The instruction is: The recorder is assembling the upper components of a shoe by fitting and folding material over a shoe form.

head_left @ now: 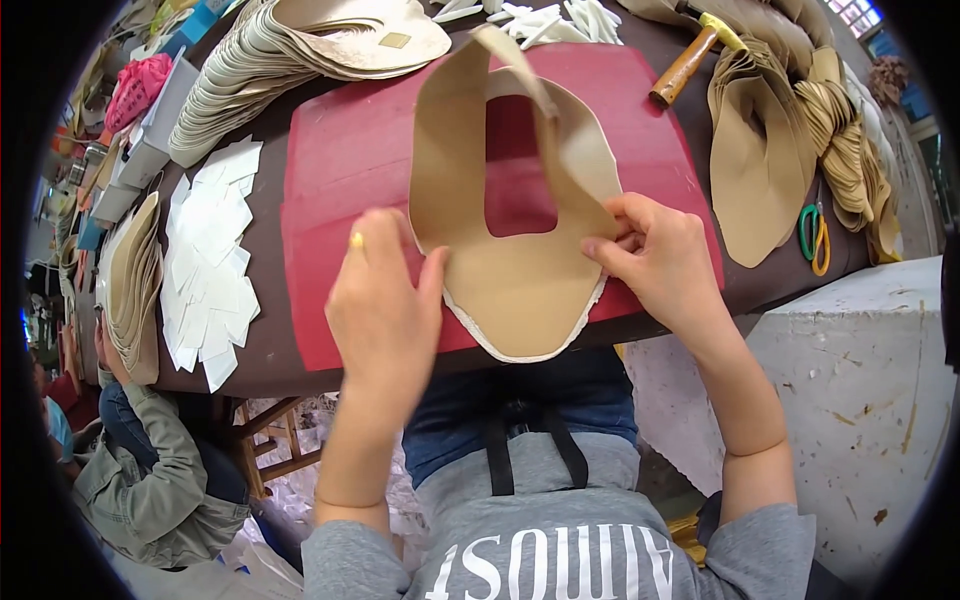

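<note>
**Shoe upper on red mat, both hands on it**

Head view:
- Shoe upper [520, 280]: tan cut piece with a large central opening, lies flat on the red cutting mat [340, 170], toe end hanging just over the bench's near edge. Whitish lining shows along the lower rim. One long strap end [525, 75] is lifted and curls back over the opening.
- Left hand [385, 310]: palm down, fingers spread fairly wide, pressing the upper's left edge onto the mat. Ring on one finger.
- Right hand [665, 255]: fingers narrow, pinching the upper's right edge between thumb and fingertips [610, 245] where the strap meets the body.
- Progress, my read: this piece is mid-handling. Lining looks already attached along the toe rim; the right-side edge is what's being worked. Can't tell whether glue or a fold is involved.
- Done/left: big fanned stack of similar uppers [300, 60] at top left, more tan pieces [760, 160] at right. Can't tell which stack is finished and which is pending.
- Around: white cut patches [210, 260] left of the mat, white strips [545, 20] at the top, hammer [695, 55] with wooden handle top right, green and yellow scissors [815, 235] by the right stack.
- Another person in a grey-green jacket [150, 480] sits lower left, hands not on this piece.
</note>
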